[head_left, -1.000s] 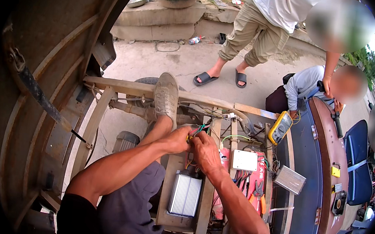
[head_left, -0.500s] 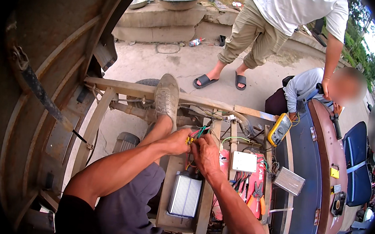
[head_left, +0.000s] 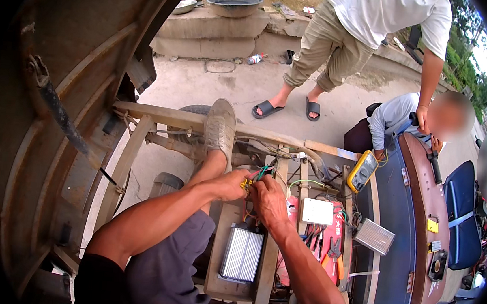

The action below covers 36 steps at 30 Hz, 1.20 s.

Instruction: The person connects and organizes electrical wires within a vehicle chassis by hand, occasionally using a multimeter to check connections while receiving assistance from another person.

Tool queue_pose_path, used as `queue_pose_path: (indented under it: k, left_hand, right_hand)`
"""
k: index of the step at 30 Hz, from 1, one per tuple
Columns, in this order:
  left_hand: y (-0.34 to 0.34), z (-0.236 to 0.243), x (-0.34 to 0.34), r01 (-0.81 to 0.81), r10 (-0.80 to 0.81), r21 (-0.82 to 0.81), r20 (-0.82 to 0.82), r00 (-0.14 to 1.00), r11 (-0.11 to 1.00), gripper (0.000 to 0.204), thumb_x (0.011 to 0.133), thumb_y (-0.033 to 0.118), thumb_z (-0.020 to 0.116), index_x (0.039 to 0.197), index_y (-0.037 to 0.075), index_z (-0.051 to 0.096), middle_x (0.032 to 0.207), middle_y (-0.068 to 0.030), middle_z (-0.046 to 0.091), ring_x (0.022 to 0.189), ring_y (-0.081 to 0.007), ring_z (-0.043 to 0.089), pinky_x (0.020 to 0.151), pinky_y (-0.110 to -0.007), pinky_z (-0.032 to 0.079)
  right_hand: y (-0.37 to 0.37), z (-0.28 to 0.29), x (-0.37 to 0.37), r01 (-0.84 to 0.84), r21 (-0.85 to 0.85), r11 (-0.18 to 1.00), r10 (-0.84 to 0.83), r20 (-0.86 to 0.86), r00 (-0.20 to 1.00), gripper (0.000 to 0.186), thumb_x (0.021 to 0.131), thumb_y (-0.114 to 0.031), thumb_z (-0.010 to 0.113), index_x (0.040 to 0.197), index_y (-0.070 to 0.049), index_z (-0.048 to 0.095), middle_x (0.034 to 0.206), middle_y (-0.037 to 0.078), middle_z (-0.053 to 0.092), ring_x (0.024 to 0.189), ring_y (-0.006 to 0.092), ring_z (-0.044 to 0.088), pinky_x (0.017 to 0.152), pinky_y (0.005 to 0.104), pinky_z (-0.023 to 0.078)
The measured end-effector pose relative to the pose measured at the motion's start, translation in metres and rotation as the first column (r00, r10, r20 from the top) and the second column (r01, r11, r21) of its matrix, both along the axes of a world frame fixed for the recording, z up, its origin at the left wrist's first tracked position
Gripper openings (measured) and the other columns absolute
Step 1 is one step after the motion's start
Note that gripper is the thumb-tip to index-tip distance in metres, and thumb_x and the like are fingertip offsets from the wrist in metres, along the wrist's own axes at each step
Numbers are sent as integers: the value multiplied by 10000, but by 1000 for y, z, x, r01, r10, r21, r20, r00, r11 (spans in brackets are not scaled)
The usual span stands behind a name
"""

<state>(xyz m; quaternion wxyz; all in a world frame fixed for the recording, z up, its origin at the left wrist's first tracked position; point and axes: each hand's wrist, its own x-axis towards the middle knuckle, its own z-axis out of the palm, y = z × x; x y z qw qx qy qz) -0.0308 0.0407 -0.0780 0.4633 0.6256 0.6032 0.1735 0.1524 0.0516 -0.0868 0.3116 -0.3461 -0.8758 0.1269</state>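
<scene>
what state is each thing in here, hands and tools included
left hand, closed on a yellow piece
right hand, bent over the green wires, grip partly hidden
multimeter, standing tilted, reading too small to tell
orange-handled pliers, lying with handles spread
white box, lying flat
left finned box, lying fins upward
right finned box, tilted
rusty panel, raised
strut, rod extended
</scene>
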Motion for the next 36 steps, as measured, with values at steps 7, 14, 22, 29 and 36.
queue_pose_path:
  k: [7,14,22,29,36]
  left_hand:
    - [0,0,1,-14,14,52,-6,1000,999,484,783,105,721,1221,-12,554,1060,-198,679,1037,-270,655,855,-360,505]
    - [1,-5,3,-62,63,28,-33,997,998,537,728,201,783,1174,-2,563,1127,-238,660,1093,-355,641,901,-402,503]
    - [4,-12,8,-81,84,55,-38,996,995,537,717,213,804,1145,9,553,1074,-222,677,1048,-365,656,870,-419,506]
    - [5,-17,5,-90,91,-10,48,995,996,537,723,222,800,1149,15,547,1037,-222,684,1019,-369,666,854,-417,512]
    - [6,-10,7,-75,77,52,-52,996,996,554,702,216,811,1158,25,561,1098,-220,671,1066,-363,644,871,-405,508]
  right_hand:
    - [3,-5,-1,-38,113,993,36,21,999,117,841,-115,674,815,-38,591,850,136,536,844,322,581,751,442,485]
    - [-2,-4,2,16,-59,998,-22,-92,996,69,841,-103,668,863,-39,653,875,129,557,849,345,580,759,452,483]
    - [-4,3,7,17,-187,982,-49,-166,985,96,849,-92,667,910,-20,684,887,160,568,848,379,580,770,469,477]
    - [-6,1,2,75,-175,982,-97,-118,988,113,856,-121,681,883,-14,652,872,162,557,851,377,571,768,471,469]
    - [1,-5,-2,-8,-10,1000,7,-12,1000,82,800,-74,675,862,-34,637,848,150,549,857,349,569,762,451,473]
